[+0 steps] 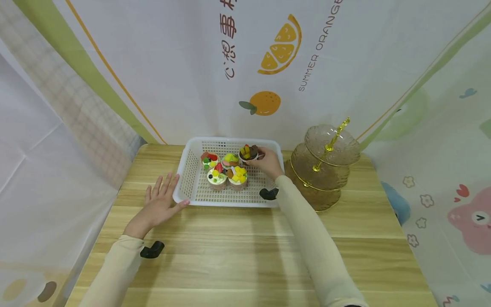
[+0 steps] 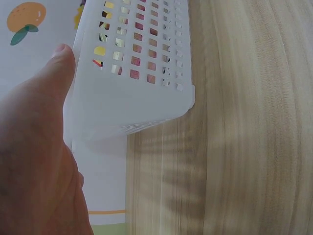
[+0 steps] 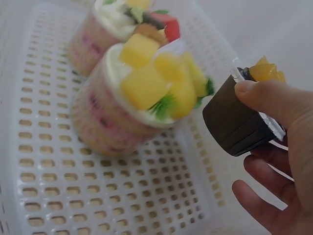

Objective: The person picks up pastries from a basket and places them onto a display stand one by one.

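Note:
My right hand [image 1: 270,163] pinches a chocolate cupcake [image 3: 231,117] with thumb and fingers. Its wrapper is dark and yellow fruit pieces sit on top. It is held inside the white plastic basket [image 1: 230,204], toward the back right. Several fruit-topped dessert cups stand grouped to its left, among them a mango-topped cup [image 3: 112,105] and a cream-topped cup [image 1: 217,179]. At the basket's front left corner lies my left hand [image 1: 159,205], fingers spread and straight, the thumb along the rim. The left wrist view shows that thumb against the basket's outer wall [image 2: 122,103].
A three-tier stand [image 1: 322,170] of clear, gold-edged plates is right beside the basket, its gold handle upright. Both stand on a wooden table [image 1: 230,256]. Printed curtains [image 1: 184,85] hang close behind and along both sides.

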The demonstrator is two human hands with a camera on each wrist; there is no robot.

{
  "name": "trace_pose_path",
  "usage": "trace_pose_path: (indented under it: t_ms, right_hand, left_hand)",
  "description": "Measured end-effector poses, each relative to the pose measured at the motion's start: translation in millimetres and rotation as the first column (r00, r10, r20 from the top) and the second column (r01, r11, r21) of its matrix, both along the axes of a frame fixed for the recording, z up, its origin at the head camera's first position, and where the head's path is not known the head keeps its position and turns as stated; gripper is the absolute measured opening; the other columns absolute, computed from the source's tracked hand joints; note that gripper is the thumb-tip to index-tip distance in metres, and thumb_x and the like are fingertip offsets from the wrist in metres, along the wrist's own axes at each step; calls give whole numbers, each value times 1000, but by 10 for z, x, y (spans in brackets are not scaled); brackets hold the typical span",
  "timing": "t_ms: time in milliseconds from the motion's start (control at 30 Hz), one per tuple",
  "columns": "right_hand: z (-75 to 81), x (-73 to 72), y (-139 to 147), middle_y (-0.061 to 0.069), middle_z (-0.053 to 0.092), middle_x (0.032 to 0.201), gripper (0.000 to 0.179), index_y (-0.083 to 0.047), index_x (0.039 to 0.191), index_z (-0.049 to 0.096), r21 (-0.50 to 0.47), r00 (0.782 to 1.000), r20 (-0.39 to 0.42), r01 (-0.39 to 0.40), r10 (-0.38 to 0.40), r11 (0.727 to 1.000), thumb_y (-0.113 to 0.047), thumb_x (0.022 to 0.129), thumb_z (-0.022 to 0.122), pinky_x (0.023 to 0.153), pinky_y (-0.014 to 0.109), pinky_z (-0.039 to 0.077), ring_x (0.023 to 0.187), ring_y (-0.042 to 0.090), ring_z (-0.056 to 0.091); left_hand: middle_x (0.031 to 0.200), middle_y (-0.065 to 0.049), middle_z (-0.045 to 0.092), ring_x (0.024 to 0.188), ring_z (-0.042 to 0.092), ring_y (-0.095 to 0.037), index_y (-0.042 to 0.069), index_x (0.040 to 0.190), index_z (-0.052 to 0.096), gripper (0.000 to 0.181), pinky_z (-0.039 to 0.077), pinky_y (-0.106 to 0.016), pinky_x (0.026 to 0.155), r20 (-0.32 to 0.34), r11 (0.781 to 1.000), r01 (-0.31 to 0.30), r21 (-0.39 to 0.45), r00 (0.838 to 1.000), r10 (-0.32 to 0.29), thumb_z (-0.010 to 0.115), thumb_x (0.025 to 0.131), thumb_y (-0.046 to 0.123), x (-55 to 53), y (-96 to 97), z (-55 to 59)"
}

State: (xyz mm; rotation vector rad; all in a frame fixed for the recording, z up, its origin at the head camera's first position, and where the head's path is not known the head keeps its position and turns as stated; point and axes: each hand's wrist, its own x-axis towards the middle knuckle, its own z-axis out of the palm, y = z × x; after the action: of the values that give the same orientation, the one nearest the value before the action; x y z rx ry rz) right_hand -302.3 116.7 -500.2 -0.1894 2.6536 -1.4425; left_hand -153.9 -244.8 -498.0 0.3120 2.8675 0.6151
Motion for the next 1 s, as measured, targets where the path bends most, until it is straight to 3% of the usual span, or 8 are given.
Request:
trace_pose_path:
  t_ms: [400,767,1000]
  right_hand:
    - [305,8,37,5,66,124,63,-17,138,57,-18,996,-94,-3,2,1000,-36,83,80,82,34,55,95,18,63]
    - [348,250,97,6,65,118,60,-15,136,58,-116,994,-107,4,-16,993,-33,84,79,81,36,55,96,21,62]
    - [449,448,152,4,64,118,57,-18,134,59,-37,987,-161,11,-16,999,-40,84,78,84,37,54,100,21,62]
  left_hand:
    - [167,-15,-15,151,-17,-47,18,160,-8,94,-12,-74,113,19,1000,-2,8,1000,2,44,96,64,-8,-7,-1]
    - [167,-16,-15,151,-17,-47,18,160,-9,95,-11,-75,112,33,1000,-3,14,999,3,45,96,64,-5,-2,13]
    - [167,-16,-14,152,-17,-47,18,160,-9,95,-10,-75,113,33,1000,-5,20,999,4,45,96,63,-4,-4,10]
